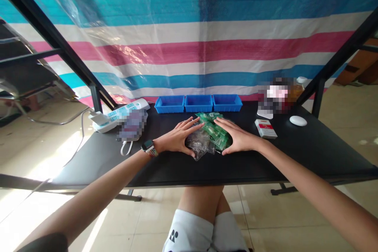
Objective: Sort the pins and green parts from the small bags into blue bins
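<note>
A heap of small plastic packets lies mid-table, with green packets (pixel 217 134) on the right and clear packets (pixel 199 142) on the left. My left hand (pixel 178 136) curves round the heap's left side, thumb and fingers apart. Opposite it, my right hand (pixel 238 138) cups the green side with its fingers spread. Both hands appear to touch the heap's edges without gripping a packet. What the packets contain is too small to make out. Behind the heap stand three blue bins (pixel 199 103) in a row.
On the left of the black table (pixel 165 169) are a white power strip (pixel 124 114) and a blurred item (pixel 132 126) with a white loop. A red-and-white box (pixel 266 129), a white oval object (pixel 298 121) and a bottle (pixel 299 86) stand right. A striped sheet (pixel 189 51) hangs behind.
</note>
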{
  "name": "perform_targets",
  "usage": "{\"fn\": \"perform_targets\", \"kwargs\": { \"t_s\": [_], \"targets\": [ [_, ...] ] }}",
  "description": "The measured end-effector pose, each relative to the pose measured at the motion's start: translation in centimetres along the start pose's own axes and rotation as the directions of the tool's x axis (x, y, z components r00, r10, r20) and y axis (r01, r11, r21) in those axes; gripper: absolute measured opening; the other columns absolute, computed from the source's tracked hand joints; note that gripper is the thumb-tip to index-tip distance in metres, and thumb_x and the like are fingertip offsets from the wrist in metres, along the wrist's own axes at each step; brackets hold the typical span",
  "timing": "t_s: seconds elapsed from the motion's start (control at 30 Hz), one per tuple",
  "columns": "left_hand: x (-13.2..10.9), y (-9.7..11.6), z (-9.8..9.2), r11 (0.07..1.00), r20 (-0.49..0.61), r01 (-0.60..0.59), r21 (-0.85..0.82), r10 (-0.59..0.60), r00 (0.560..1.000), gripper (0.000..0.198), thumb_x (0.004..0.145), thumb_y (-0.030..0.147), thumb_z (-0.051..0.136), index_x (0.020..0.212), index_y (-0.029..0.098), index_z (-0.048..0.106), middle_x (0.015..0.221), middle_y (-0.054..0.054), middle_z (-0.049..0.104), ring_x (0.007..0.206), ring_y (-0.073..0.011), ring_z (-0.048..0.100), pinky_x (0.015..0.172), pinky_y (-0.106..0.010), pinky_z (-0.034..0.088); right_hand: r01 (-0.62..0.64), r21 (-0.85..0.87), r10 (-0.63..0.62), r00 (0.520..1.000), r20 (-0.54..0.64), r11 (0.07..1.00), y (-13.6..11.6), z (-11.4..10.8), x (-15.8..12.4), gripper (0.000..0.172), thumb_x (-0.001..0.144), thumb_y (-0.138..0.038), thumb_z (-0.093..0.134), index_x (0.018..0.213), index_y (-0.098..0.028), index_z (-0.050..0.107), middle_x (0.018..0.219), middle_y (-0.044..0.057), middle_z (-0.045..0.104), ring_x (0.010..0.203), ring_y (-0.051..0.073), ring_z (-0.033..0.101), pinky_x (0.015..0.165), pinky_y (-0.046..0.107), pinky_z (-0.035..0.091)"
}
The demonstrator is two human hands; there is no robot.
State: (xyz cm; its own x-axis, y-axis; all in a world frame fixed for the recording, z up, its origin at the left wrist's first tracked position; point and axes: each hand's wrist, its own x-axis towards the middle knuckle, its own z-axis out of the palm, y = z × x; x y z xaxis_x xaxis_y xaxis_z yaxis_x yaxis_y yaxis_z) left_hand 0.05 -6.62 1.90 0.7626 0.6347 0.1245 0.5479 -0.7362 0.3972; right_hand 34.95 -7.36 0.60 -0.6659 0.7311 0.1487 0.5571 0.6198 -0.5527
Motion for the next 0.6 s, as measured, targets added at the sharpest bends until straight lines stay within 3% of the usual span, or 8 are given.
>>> {"fn": "perform_targets", "kwargs": {
  "t_s": [0.1,0.2,0.4,0.6],
  "targets": [
    [0.7,0.4,0.9,1.000,-0.049,0.025,-0.002,-0.025,0.999,0.125,0.071,0.075,0.085,0.172,0.039,0.022,0.181,-0.012,0.014,0.164,-0.0462,0.017,0.130,-0.065,0.024,0.072,-0.028,-0.072,0.997,-0.006,0.997,-0.7,1.5,0.9,0.131,0.066,-0.057,0.096,0.172,-0.028,0.026,0.177,0.015,0.028,0.163,0.040,0.027,0.133,0.059,0.024],
    [1.7,1.2,1.5,0.999,-0.131,0.041,0.000,-0.041,0.990,0.117,0.074,0.069,0.087,0.170,0.034,0.031,0.180,-0.017,0.013,0.161,-0.0465,0.026,0.127,-0.064,0.030,0.113,-0.030,-0.114,0.992,-0.059,0.993,-1.8,2.9,2.4,0.126,0.066,-0.055,0.097,0.170,-0.023,0.032,0.170,0.018,0.040,0.157,0.040,0.041,0.130,0.057,0.034],
    [2.7,1.6,1.6,0.998,-0.276,0.061,-0.034,-0.068,0.959,0.068,0.086,0.047,0.084,0.148,0.032,0.060,0.167,-0.012,0.042,0.146,-0.0375,0.053,0.121,-0.052,0.046,0.089,-0.044,-0.097,0.970,-0.221,0.995,-2.9,4.1,4.0,0.081,0.081,-0.041,0.085,0.155,-0.026,0.054,0.148,0.013,0.065,0.133,0.035,0.067,0.113,0.050,0.054],
    [3.8,2.4,0.8,0.983,-0.357,0.116,-0.145,-0.161,0.920,0.043,0.092,0.043,0.077,0.132,0.030,0.070,0.134,-0.007,0.067,0.118,-0.0263,0.070,0.106,-0.037,0.055,0.130,0.109,-0.083,0.930,-0.357,0.986,-2.3,3.4,5.2,0.047,0.089,-0.037,0.076,0.134,-0.021,0.070,0.127,0.010,0.075,0.115,0.030,0.073,0.101,0.040,0.057]
  ]
}}
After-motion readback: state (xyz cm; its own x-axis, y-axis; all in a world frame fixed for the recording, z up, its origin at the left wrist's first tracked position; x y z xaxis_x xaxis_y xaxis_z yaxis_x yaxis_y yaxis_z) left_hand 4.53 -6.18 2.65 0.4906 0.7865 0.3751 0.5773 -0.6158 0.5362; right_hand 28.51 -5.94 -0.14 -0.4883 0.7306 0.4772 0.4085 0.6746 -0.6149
